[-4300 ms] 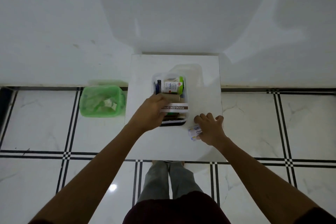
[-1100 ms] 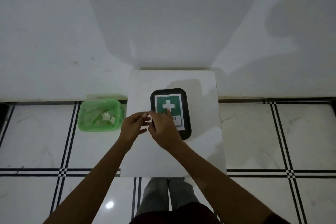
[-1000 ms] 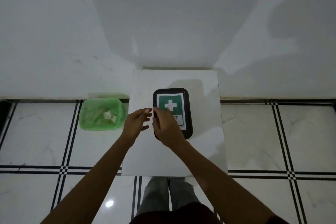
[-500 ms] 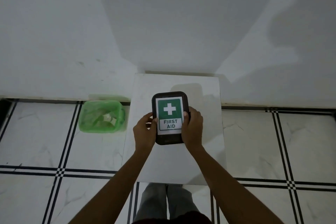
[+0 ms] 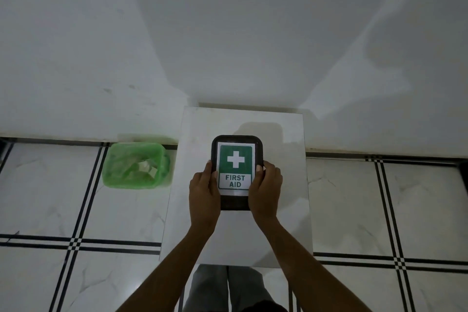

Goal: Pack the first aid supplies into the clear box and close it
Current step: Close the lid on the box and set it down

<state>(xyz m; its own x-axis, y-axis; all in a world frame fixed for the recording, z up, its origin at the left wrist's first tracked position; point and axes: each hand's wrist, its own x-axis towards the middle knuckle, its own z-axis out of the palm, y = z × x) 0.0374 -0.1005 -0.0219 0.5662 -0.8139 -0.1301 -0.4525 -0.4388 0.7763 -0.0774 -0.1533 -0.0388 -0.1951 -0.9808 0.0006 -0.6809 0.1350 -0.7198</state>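
Pressing the lid [image 5: 236, 172] down from both sides, I have my left hand [image 5: 204, 192] clamped on its left edge and my right hand [image 5: 265, 191] clamped on its right edge, thumbs lying on top beside the label [image 5: 235, 170]. The box sits near the middle of the white table [image 5: 278, 210], wholly covered by the dark-rimmed lid; its clear walls and the supplies inside are hidden from me.

Findings on condition: the lid appears level and square to the table edge. I cannot tell whether every rim has seated, since the near corners lie under my palms and the far corners show no gap either way.

Risks noted:
- My pressure falls on the near half only. The far end may stay unlatched and spring up on release.
- An item standing proud inside would hold the lid off; forcing it could crack the rim or crush the contents.
- The tabletop looks smooth, so uneven push may slide the box toward the wall.

A green bin [image 5: 135, 166] stands on the floor well left of the table, clear of the work.
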